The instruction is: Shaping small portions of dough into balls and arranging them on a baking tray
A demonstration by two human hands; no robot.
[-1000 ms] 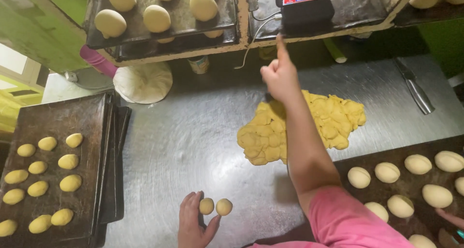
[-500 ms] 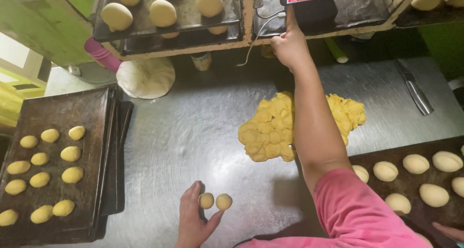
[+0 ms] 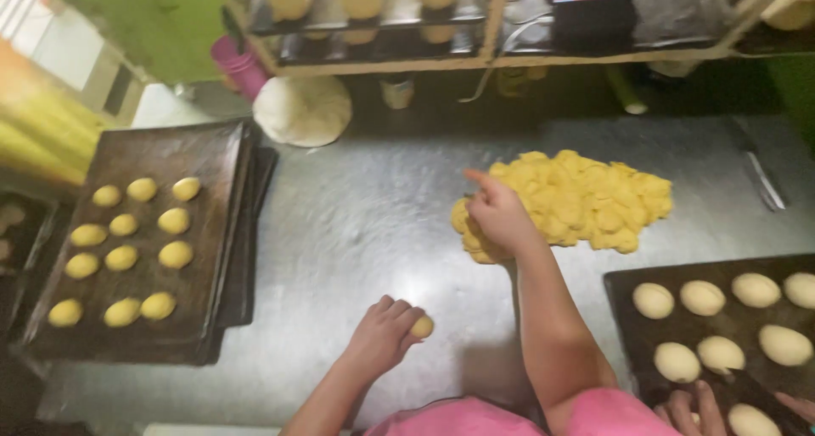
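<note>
Left hand (image 3: 380, 334) cupped over small dough balls (image 3: 421, 326) on the steel table (image 3: 356, 215); how many it covers cannot be told. Right hand (image 3: 499, 219), loosely curled with one finger out, holds nothing at the near edge of the yellow dough pile (image 3: 586, 200). Bare table lies between them. Left tray (image 3: 208, 181) carries dough rounds; right tray (image 3: 624, 283) is cut off, another person's fingers (image 3: 692, 406) at its near rim.

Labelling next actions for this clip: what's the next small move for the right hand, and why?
Probably lower the right hand onto the near edge of the yellow dough pile and pinch off a piece. It sits at that edge with one finger out and nothing visibly held. The left hand already covers a small dough ball on the metal table, so it looks occupied.
</note>
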